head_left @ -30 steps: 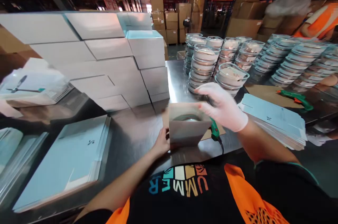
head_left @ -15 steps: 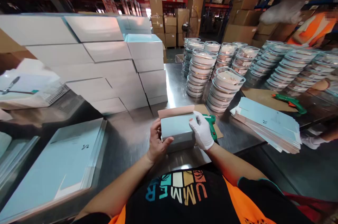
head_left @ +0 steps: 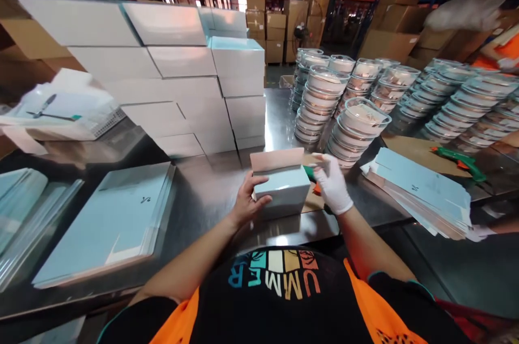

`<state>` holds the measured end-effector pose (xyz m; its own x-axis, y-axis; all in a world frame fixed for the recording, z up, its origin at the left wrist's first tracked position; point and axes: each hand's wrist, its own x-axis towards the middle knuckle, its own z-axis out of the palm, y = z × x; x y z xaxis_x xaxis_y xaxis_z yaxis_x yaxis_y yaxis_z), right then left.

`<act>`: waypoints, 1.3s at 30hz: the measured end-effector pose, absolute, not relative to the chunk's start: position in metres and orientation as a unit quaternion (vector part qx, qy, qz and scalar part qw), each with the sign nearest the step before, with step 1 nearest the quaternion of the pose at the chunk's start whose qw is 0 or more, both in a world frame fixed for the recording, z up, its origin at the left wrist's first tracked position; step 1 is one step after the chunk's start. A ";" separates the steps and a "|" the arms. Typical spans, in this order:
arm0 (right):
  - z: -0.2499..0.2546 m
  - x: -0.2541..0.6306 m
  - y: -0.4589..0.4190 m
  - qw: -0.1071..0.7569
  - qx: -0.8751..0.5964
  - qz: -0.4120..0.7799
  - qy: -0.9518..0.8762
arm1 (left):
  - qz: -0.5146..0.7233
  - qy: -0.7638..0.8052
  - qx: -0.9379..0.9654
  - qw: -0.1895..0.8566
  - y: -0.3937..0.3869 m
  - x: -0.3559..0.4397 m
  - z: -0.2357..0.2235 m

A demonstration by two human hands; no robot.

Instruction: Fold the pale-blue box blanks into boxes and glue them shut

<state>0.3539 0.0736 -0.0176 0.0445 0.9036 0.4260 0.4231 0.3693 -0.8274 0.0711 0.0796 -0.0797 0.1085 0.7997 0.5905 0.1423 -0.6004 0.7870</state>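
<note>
A small pale-blue and white carton [head_left: 281, 192] rests on the steel table in front of me, its far flap [head_left: 278, 159] standing up with the brown inner side showing. My left hand [head_left: 249, 200], bare, grips the carton's left end, thumb on the front and fingers over the top. My right hand [head_left: 334, 184], in a white glove, is off the carton just to its right, with fingers apart. Under and behind that hand lies a green glue gun [head_left: 309, 173] with an orange part, on a piece of brown cardboard [head_left: 312, 203]; the hand partly hides it.
White cartons [head_left: 178, 90] are stacked at the back left. Glass containers [head_left: 324, 95] stand in piles at the back right. Flat blue sheets [head_left: 117, 209] lie left, more flat blanks [head_left: 421, 187] right, near a second glue gun [head_left: 458, 163]. A co-worker's gloved hand [head_left: 479, 233] touches those blanks.
My right hand has let go of the carton and moved right, towards the glue gun. My left hand still holds the carton. The co-worker's hand has come up to the right-hand blanks.
</note>
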 end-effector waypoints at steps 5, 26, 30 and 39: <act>-0.033 0.403 0.075 0.160 -0.771 0.162 -0.595 | 0.610 0.356 0.645 0.293 0.086 0.072 -0.076; 0.014 0.347 -0.002 0.471 -0.517 0.019 -0.715 | 0.634 0.393 0.590 0.309 0.068 0.087 -0.029; 0.015 0.317 0.010 0.427 -0.446 -0.024 -0.786 | 0.631 0.352 0.635 0.274 0.066 0.095 -0.038; -0.015 0.353 0.038 0.544 -0.589 0.264 -0.536 | 0.619 0.401 0.607 0.296 0.062 0.089 -0.037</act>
<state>0.3532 0.0381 -0.0153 0.2857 0.9186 0.2731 0.3439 0.1677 -0.9239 0.0887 0.0622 -0.0375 -0.0868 0.8535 0.5137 0.1207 -0.5029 0.8559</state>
